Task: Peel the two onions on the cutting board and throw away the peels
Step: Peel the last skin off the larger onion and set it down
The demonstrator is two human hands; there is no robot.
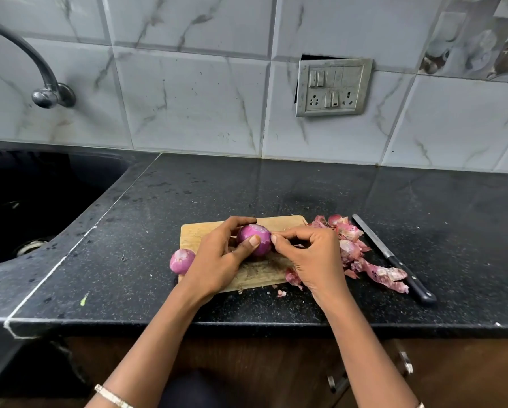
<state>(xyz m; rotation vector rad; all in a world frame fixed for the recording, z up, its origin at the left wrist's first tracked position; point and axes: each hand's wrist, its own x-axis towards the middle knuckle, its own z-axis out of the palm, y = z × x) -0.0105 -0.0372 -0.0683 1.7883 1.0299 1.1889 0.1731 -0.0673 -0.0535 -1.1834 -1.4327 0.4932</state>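
Wooden cutting board [205, 228] matt; glossy onion [257, 240]; papery peels [364, 254]; polished speckled countertop [247, 187].

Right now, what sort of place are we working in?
Most likely a home kitchen: a sink under a wall tap, a black counter, and a wooden cutting board.

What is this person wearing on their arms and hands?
No gloves or rings show on the left hand or right hand; both forearms are bare of sleeves. A thin pale bangle circles the left arm; a similar band peeks in on the right.
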